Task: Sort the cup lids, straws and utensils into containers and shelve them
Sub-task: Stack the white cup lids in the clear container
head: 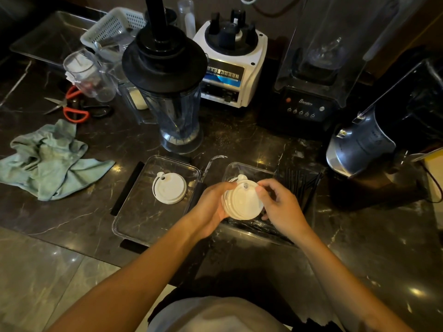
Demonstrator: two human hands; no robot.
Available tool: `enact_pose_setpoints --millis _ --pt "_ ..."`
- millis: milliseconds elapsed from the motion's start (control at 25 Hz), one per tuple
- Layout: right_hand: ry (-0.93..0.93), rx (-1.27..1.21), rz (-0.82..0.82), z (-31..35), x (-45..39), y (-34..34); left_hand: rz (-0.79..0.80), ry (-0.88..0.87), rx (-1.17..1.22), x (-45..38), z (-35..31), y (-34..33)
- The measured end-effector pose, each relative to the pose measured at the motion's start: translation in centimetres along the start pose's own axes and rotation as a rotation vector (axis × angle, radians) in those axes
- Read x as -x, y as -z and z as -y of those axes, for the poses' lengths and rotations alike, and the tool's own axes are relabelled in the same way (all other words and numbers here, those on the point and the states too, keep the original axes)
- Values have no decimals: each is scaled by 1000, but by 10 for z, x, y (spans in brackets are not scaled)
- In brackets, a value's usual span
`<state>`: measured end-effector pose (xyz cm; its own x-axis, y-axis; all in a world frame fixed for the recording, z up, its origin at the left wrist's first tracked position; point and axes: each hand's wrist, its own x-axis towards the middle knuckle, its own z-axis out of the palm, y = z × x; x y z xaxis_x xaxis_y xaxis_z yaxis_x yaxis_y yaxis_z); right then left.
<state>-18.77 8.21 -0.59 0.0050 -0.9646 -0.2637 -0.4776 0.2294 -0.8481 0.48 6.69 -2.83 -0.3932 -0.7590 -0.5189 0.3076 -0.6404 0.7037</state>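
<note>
A stack of white cup lids (243, 201) is held above a clear container (249, 168) on the right. My left hand (213, 207) grips the stack from the left and below. My right hand (280, 207) pinches its right rim with the fingers curled. A single white lid (169, 187) lies in the clear container (134, 219) on the left. Several black straws (303, 185) lie on the counter just right of my right hand.
A blender jar with a black lid (167, 92) stands behind the containers, with a white blender base (230, 68) and dark blenders (309, 87) further right. A green cloth (48, 161), red scissors (72, 106), clear cups (88, 75) and a white basket (112, 27) sit at left.
</note>
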Motion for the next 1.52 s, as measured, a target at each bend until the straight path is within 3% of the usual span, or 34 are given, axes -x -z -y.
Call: enact_pose_setpoints --millis 520,680,800,960,1080,1200,1360,1520 --pt "-149 -150 46 0 -1 -4 -46 4 20 6 4 5" --pt "-218 -252 64 -3 -9 -8 -234 -35 -128 16 -4 12" --pt "-283 61 7 -16 -28 -17 -322 -67 -62 23 -13 27" --pt "-103 616 4 -18 -47 -33 -385 -75 11 28 -19 45" --pt "-72 803 -2 -9 -55 -43 -396 -65 39 29 -17 51" --pt "-162 881 39 -8 -61 -48 -394 -55 54 29 -12 52" --pt "-299 715 95 -13 -72 -44 -366 -37 56 28 -7 49" --pt "-309 753 270 -11 -77 -40 -349 -6 59 26 -9 47"
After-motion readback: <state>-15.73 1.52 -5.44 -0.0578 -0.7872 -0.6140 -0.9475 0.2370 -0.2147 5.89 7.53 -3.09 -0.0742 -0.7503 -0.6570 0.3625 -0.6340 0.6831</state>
